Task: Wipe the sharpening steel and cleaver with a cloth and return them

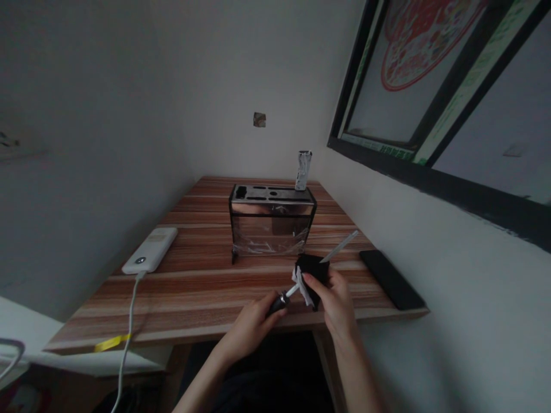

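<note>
Head view. Worktop [189, 292] in brown and reddish wood stripes, its far end against a pale back wall [215, 103] with a small brownish patch [259, 120]. Window [447, 74] high right, dark-framed, red design on the pane. Light dim.

Rack [273, 221] stands mid-worktop, metal top slotted, front see-through; a wrapped strip [303, 170] rises at its right end. Left side: white box [150, 250], its cable [132, 304] running over the near edge past a yellow tag [112, 343]. Right edge: black slab [391, 279], flat.

Near edge, right of centre: left hand [253, 324], fingers wrapped round the handle of a tool [278, 303]; right hand [336, 298], fingers pinching a black piece [312, 265], white cloth [303, 285] bunched beside it, tool's pale shaft reaching the cloth. A clear stick [340, 246] slants out behind.
</note>
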Demonstrator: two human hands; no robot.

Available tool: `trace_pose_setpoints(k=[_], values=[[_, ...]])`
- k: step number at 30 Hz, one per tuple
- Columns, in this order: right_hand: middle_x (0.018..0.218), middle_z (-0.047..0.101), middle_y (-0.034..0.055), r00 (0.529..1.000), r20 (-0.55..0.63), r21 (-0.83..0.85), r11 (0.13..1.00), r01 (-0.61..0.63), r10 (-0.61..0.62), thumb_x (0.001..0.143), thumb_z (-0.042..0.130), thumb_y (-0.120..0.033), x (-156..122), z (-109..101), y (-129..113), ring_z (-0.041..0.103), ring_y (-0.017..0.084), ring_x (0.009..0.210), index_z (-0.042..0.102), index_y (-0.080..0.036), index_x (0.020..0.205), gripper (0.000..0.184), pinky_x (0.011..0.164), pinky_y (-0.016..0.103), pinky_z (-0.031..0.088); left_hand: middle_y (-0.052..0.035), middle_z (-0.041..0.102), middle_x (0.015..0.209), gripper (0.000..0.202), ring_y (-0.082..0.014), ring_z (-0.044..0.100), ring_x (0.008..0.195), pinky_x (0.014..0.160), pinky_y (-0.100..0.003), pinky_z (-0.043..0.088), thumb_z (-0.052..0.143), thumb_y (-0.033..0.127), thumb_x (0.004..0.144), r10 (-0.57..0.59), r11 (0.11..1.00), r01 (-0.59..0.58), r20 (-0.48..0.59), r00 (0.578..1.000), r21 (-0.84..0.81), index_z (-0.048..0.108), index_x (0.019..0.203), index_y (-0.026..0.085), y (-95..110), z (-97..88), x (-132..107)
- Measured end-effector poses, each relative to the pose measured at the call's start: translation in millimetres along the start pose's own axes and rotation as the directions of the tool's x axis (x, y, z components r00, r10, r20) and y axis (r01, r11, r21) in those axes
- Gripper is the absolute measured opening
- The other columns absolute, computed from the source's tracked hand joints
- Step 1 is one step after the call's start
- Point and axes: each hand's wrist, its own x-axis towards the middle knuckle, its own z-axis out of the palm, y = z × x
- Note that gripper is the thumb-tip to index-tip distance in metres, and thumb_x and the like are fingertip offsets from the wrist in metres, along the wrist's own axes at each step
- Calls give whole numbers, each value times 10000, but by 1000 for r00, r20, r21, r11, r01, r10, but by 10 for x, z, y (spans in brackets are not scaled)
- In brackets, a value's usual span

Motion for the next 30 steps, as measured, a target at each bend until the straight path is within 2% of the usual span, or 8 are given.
trace_pose_setpoints(k=[4,10,16,20,25,28,30], values=[[715,711,48,999,-24,39,999,29,-28,596,790,-310,115,-87,-163,617,158,545,691,-143,795,278,444,235,479,-26,654,860,241,-179,596,773,719,-241,414,443,379,885,-7,1000,7,-1,1000,5,564,993,201,18,-8,-2],[717,712,57,994,-42,-4,994,106,-106,571,801,-320,270,-250,-448,623,155,551,696,-135,778,297,444,225,488,-32,652,883,239,-184,597,808,747,-248,415,423,380,893,-19,999,18,21,1000,36,553,989,204,2,1,-7],[697,705,45,977,-122,-4,985,173,-172,590,784,-353,376,-378,-657,618,150,545,702,-137,790,306,446,228,473,-33,655,900,237,-184,597,808,749,-248,412,423,379,895,-21,998,18,41,999,62,551,995,208,14,-8,-22],[683,696,16,956,-205,43,974,221,-208,586,786,-345,429,-396,-623,600,120,556,706,-150,755,270,511,221,476,-25,651,878,205,-180,598,796,721,-237,408,426,355,897,-27,997,22,52,998,80,543,980,208,43,-17,-19],[806,711,29,905,-336,66,952,298,-260,616,757,-373,449,-370,-499,640,154,724,711,-161,804,287,665,264,502,-22,645,867,197,-180,599,797,696,-231,394,422,356,902,-18,995,13,48,999,102,535,969,209,26,-9,-14],[813,707,40,884,-352,15,942,335,-309,649,732,-384,429,-352,-458,642,168,749,706,-155,800,276,673,271,498,-18,642,853,191,-181,600,790,682,-232,386,421,355,902,-18,994,13,45,999,112,530,966,211,9,-4,-20],[776,700,35,888,-329,-14,942,334,-320,658,729,-383,403,-342,-433,634,160,724,702,-154,787,264,639,250,492,-15,637,841,182,-182,600,788,679,-234,384,423,349,902,-15,994,10,40,999,112,526,963,211,5,-2,-22]])
